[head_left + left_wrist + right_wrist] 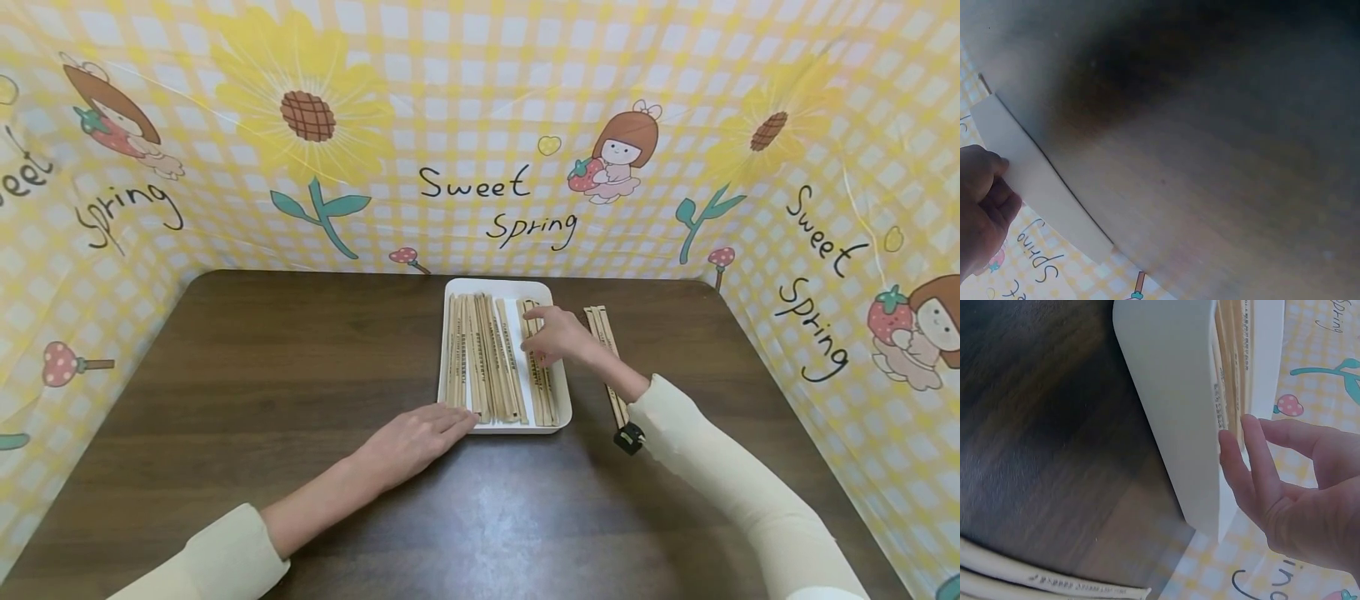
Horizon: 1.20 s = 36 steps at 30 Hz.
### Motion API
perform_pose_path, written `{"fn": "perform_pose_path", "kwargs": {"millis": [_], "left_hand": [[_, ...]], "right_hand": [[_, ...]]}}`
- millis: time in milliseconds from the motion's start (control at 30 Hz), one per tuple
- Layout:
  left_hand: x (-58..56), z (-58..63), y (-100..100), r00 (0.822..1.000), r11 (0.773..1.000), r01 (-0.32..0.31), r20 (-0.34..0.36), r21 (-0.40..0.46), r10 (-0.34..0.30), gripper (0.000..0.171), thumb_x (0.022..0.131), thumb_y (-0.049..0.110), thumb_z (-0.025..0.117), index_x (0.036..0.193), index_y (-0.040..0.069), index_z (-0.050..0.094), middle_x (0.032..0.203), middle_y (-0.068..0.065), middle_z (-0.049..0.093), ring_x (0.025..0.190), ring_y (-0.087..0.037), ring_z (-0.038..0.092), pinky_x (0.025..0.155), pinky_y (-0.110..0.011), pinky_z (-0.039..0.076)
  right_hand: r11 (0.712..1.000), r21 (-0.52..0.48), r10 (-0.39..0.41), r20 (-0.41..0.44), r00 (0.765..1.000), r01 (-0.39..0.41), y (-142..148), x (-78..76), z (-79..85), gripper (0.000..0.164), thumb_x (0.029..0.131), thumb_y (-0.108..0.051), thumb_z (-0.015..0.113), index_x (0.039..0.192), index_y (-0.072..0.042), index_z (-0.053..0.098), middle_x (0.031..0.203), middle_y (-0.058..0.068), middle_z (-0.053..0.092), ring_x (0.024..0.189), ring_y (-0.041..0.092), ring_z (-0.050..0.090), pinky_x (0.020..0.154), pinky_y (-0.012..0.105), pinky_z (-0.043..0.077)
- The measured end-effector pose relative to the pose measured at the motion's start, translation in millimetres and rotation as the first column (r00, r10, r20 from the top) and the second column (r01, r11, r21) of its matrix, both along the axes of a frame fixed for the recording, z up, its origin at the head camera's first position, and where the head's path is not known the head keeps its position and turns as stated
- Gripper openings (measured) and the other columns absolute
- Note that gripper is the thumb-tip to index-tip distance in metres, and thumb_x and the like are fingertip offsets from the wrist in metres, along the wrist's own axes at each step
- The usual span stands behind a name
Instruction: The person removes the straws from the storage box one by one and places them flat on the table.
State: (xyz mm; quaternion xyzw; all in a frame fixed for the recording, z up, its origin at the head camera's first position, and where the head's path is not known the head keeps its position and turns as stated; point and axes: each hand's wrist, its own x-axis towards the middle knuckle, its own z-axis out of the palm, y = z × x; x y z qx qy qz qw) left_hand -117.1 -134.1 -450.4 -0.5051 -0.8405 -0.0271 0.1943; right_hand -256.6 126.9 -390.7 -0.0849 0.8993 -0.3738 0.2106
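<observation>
A white tray (564, 408) on the table holds slim paper-wrapped chopsticks (487, 358) with printed text, lying lengthwise. A white gap parts a smaller bunch of wrapped chopsticks (542, 392) along the tray's right side from the others. At the tray's near left corner my left hand (412, 442) holds the rim, its fingertips by the chopstick ends; the left wrist view shows the digits against the tray wall (1047, 181). Over the right bunch is my right hand (558, 333), fingers spread and slightly bent, fingertips (1229, 440) right at the tray's edge, with nothing visible between them.
Outside the tray, to its right, lie a few more wrapped chopsticks (600, 325), partly under the right forearm. A small black device (628, 437) sits at the right cuff. Patterned fabric (480, 100) walls the dark wooden table (300, 350) at the back and sides.
</observation>
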Motion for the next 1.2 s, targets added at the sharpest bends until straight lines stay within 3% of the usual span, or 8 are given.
{"fn": "perform_pose_path", "kwargs": {"millis": [233,600,833,1200], "left_hand": [[1.0,0.7,0.0,1.0,1.0,-0.011,0.009,-0.012,0.011,0.043,0.088,-0.003,0.068,0.13,-0.004,0.062,0.127,-0.014,0.065,0.115,-0.023,0.063,0.1,-0.037,0.05],[1.5,1.4,0.0,1.0,1.0,-0.014,0.013,-0.01,0.014,0.044,0.087,-0.003,0.069,0.131,-0.004,0.062,0.126,-0.013,0.066,0.114,-0.024,0.063,0.099,-0.036,0.05],[1.0,1.3,-0.2,1.0,1.0,-0.019,0.011,-0.012,0.019,0.044,0.088,-0.003,0.069,0.131,-0.003,0.062,0.126,-0.014,0.066,0.114,-0.024,0.063,0.099,-0.036,0.05],[1.3,-0.3,-0.5,1.0,1.0,-0.019,0.015,-0.005,0.019,0.043,0.088,-0.003,0.068,0.131,-0.004,0.062,0.125,-0.014,0.066,0.114,-0.024,0.063,0.099,-0.036,0.05]], "right_hand": [[1.0,-0.009,0.0,0.011,1.0,0.0,-10.2,-2.8,-10.6,0.064,0.088,-0.006,0.069,0.147,-0.001,0.044,0.077,0.019,0.069,0.066,0.026,0.07,0.065,0.035,0.061],[0.999,0.038,0.015,-0.016,1.0,-0.014,-18.2,-6.0,-19.6,0.063,0.09,-0.007,0.071,0.146,0.002,0.044,0.073,0.013,0.068,0.058,0.019,0.068,0.058,0.032,0.06],[1.0,0.024,0.004,-0.01,1.0,-0.003,-22.1,-9.6,-24.9,0.064,0.088,-0.002,0.069,0.146,0.005,0.043,0.073,0.016,0.067,0.058,0.021,0.068,0.057,0.031,0.06],[0.994,0.112,0.021,-0.037,0.999,-0.016,-27.6,-11.2,-28.1,0.059,0.086,-0.002,0.068,0.141,0.007,0.049,0.065,0.011,0.068,0.051,0.016,0.066,0.054,0.028,0.059]]}}
